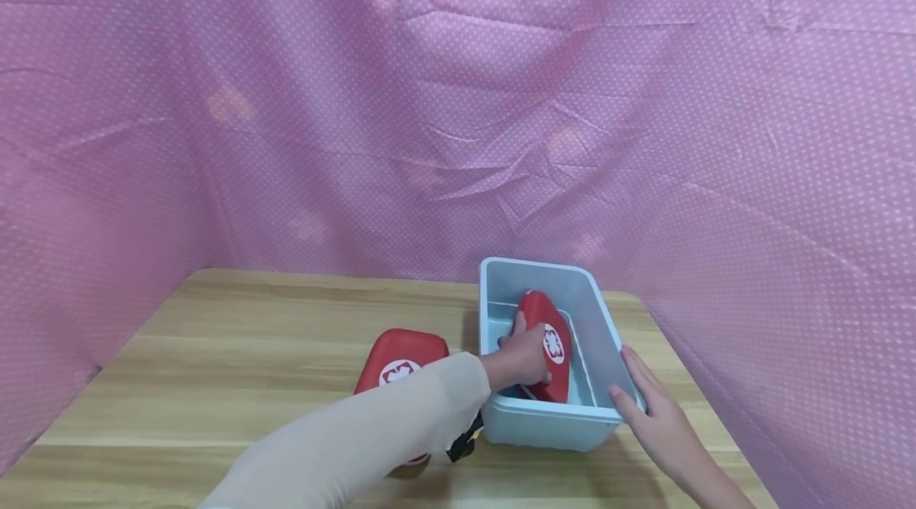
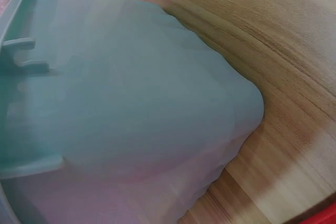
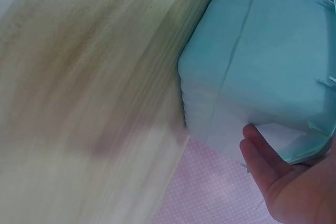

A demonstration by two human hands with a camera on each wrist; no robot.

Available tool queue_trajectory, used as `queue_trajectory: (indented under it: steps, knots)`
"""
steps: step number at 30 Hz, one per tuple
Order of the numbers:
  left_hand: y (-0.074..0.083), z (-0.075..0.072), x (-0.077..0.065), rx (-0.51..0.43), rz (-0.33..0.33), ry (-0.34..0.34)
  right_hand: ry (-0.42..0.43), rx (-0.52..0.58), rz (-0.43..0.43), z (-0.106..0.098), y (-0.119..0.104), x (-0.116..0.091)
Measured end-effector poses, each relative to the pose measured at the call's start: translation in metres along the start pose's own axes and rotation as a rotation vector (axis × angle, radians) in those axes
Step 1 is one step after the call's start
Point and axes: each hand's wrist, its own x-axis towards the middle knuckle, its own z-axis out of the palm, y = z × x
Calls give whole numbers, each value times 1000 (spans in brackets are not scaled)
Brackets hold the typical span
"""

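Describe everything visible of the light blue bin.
The light blue bin, apparently smooth plastic, is deep and open-topped, with rounded corners and hooked tabs beneath its rim. It stands upright on the wooden table. The right hand holds the rim near the front right corner; a red case, gripped by the left hand, is inside.

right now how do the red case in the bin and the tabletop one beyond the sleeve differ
The left hand holds the binned case; no hand touches the tabletop case. The sleeve partly hides the tabletop case, not the binned case. Both are red with white emblems.
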Motion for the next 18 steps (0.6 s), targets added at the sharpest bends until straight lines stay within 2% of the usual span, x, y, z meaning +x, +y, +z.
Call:
queue_trajectory:
  steps: [3,5,8,13,18]
  knots:
    - [0,2,0,18,-35,-44,-2,0,2,0,1,0]
    - [0,3,1,25,-44,-50,-1,-5,1,-1,2,0]
    - [0,4,2,43,-37,-39,2,-10,0,-1,3,0]
    - [1,5,0,130,-26,-16,6,-7,-2,0,5,1]
    - [1,5,-2,172,17,27,11,-5,-12,0,7,1]
